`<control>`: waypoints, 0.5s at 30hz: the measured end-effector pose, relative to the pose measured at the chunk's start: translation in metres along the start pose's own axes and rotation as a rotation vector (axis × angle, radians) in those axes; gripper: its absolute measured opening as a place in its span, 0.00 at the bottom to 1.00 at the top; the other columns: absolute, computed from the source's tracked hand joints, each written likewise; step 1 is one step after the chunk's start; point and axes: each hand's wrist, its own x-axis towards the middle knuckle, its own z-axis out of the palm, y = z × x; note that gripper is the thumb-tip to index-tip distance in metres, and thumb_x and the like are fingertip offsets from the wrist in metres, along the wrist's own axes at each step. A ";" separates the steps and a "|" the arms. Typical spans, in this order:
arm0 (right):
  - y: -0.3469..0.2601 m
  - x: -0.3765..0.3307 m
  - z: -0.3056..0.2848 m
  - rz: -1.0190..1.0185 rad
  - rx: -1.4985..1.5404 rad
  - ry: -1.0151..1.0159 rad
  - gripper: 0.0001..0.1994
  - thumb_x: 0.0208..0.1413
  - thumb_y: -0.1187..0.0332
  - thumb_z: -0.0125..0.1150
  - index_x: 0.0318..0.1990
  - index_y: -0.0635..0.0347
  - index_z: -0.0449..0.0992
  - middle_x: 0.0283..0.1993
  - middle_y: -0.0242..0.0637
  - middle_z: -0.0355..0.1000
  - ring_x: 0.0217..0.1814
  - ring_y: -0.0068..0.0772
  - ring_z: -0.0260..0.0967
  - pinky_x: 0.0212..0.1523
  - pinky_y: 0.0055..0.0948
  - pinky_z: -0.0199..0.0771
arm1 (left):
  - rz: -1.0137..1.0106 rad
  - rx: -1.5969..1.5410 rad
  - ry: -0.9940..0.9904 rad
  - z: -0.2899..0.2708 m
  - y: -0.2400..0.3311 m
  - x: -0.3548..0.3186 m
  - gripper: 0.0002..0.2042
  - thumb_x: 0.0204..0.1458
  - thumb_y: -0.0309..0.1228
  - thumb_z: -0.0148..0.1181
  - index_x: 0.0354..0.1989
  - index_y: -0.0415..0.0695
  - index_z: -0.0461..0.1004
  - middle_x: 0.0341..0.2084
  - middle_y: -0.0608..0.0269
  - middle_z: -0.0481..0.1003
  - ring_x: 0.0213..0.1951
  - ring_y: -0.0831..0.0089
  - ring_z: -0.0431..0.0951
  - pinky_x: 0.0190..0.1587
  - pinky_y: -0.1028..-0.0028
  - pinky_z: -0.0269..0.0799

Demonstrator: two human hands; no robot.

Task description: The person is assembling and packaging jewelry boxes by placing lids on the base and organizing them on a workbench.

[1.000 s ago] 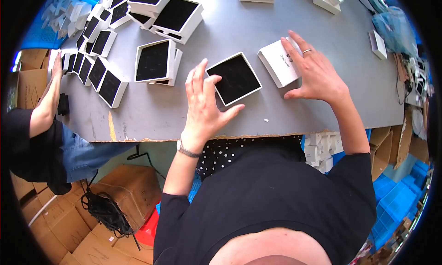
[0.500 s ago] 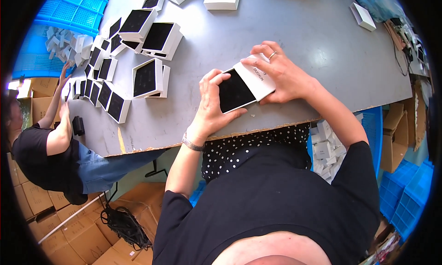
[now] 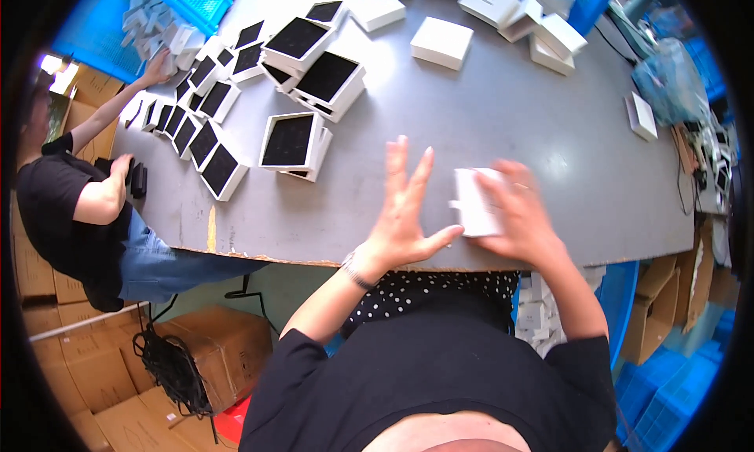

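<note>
My right hand is closed around a small white box over the grey table, a little blurred by motion. Just left of the box, my left hand is raised with its fingers spread and nothing in it. To its left stand two stacked open white boxes with black inserts; the black insert of the top one faces up. Beyond them lies another pile of open white boxes, also black inside.
A co-worker in black reaches toward white boxes at the left. Closed white boxes sit on the grey table at the far side. Blue crates and cartons surround the table. Clear plastic bags lie at far right.
My left hand has let go of the box and spread its fingers. The right hand has kept the box, whose black inside no longer shows. The view has shifted.
</note>
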 end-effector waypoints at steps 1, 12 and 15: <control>0.008 -0.022 -0.027 0.101 -0.117 -0.050 0.41 0.36 0.52 0.76 0.62 0.55 0.71 0.61 0.53 0.63 0.69 0.59 0.56 0.69 0.57 0.53 | 0.077 0.173 0.143 -0.024 -0.008 0.000 0.47 0.45 0.42 0.74 0.74 0.43 0.56 0.75 0.36 0.39 0.76 0.37 0.33 0.74 0.43 0.39; 0.110 0.234 0.006 0.013 -0.412 0.174 0.48 0.41 0.44 0.71 0.73 0.39 0.59 0.76 0.57 0.51 0.80 0.57 0.44 0.75 0.51 0.51 | -0.238 0.554 0.425 -0.102 -0.052 0.002 0.43 0.37 0.40 0.75 0.64 0.36 0.65 0.57 0.44 0.66 0.62 0.49 0.63 0.66 0.54 0.58; 0.085 0.288 0.020 0.162 -0.537 -0.167 0.50 0.36 0.52 0.71 0.74 0.30 0.58 0.65 0.53 0.64 0.69 0.55 0.60 0.69 0.49 0.62 | -0.149 0.368 0.270 -0.065 -0.036 -0.013 0.48 0.36 0.40 0.76 0.69 0.35 0.60 0.60 0.44 0.65 0.64 0.49 0.62 0.68 0.55 0.57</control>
